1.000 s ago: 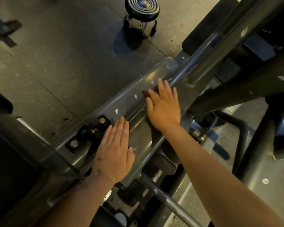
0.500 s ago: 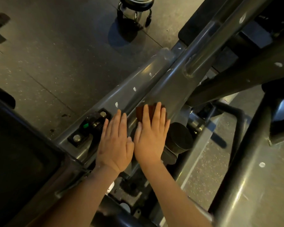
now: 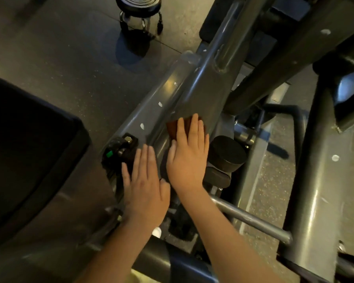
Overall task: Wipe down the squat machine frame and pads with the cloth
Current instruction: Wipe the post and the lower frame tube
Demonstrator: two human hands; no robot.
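Observation:
A grey steel beam of the squat machine frame (image 3: 172, 94) runs diagonally from lower left to upper right. My right hand (image 3: 187, 158) lies flat on it with straight fingers and presses a small brown cloth (image 3: 173, 127) against the metal; most of the cloth is hidden under the fingers. My left hand (image 3: 144, 186) rests flat on the beam just left of it, fingers straight, beside a black bolted bracket (image 3: 121, 152) with a green mark. A large black pad (image 3: 29, 144) fills the left side.
A round black rubber stopper (image 3: 227, 156) sits right of my right hand. A bare steel bar (image 3: 251, 221) crosses under my right forearm. Thick frame tubes (image 3: 319, 190) rise on the right. A black round stool (image 3: 139, 9) stands on the dark rubber floor beyond.
My right hand has slid the cloth down the beam toward me, from near the upper joint to beside my left hand. The left hand has stayed in place.

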